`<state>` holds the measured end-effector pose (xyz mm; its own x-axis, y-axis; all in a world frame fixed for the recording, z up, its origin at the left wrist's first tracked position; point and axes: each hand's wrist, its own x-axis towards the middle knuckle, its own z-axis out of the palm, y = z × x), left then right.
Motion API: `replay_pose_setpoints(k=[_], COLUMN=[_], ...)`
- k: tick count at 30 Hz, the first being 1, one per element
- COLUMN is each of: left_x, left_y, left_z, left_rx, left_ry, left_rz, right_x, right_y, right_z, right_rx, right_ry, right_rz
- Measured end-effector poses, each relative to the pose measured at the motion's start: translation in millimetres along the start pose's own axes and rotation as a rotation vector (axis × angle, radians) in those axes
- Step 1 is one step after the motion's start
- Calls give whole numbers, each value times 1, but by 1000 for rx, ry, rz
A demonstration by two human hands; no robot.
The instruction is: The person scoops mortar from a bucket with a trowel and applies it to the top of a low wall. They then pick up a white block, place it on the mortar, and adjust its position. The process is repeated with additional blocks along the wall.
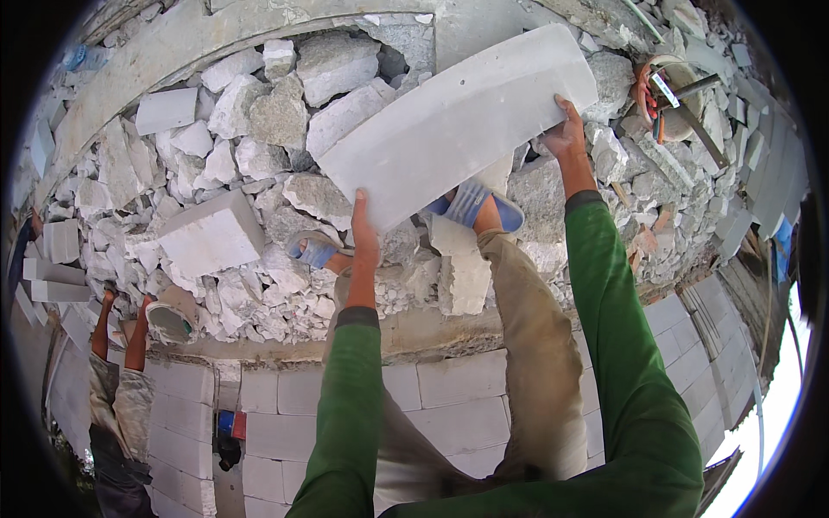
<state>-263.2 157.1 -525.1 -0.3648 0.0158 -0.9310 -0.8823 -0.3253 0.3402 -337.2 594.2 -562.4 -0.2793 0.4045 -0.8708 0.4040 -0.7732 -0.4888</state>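
Note:
I hold a large pale grey concrete block flat and tilted in front of me, above a heap of broken block pieces. My left hand grips its near lower edge. My right hand grips its right end. Both arms wear green sleeves. Below the block my feet in blue sandals stand on the rubble.
Broken block rubble covers the surface, with a whole block lying at the left. A block wall drops below my feet. Another person lifts a bucket at the lower left. Tools lie in a pan at upper right.

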Motion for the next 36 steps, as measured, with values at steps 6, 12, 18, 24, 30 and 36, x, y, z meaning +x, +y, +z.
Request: replay_pose_setpoints(k=[6,12,18,24,30,36], left_x=[-13,14,39,55,46,-55], left_y=[134,181,196,209,214,138], left_z=[7,12,3,-3,-7,-39], left_rx=[139,77,-51,-93,-226,728], left_ry=[21,48,174,228,168,295], left_rz=[-450,-540,-523,-531,-477,37], right_x=[-12,-26,-67,-112,-108,-104], right_y=[-38,-37,-58,-38,-30,-23], right_z=[74,174,194,219,255,258], right_rx=[-547,-1393,-2248,-2431,-2522,-2556], right_ry=[211,724,-449,-891,-857,-857], right_rz=[-368,-812,-1258,-1500,-1491,-1242])
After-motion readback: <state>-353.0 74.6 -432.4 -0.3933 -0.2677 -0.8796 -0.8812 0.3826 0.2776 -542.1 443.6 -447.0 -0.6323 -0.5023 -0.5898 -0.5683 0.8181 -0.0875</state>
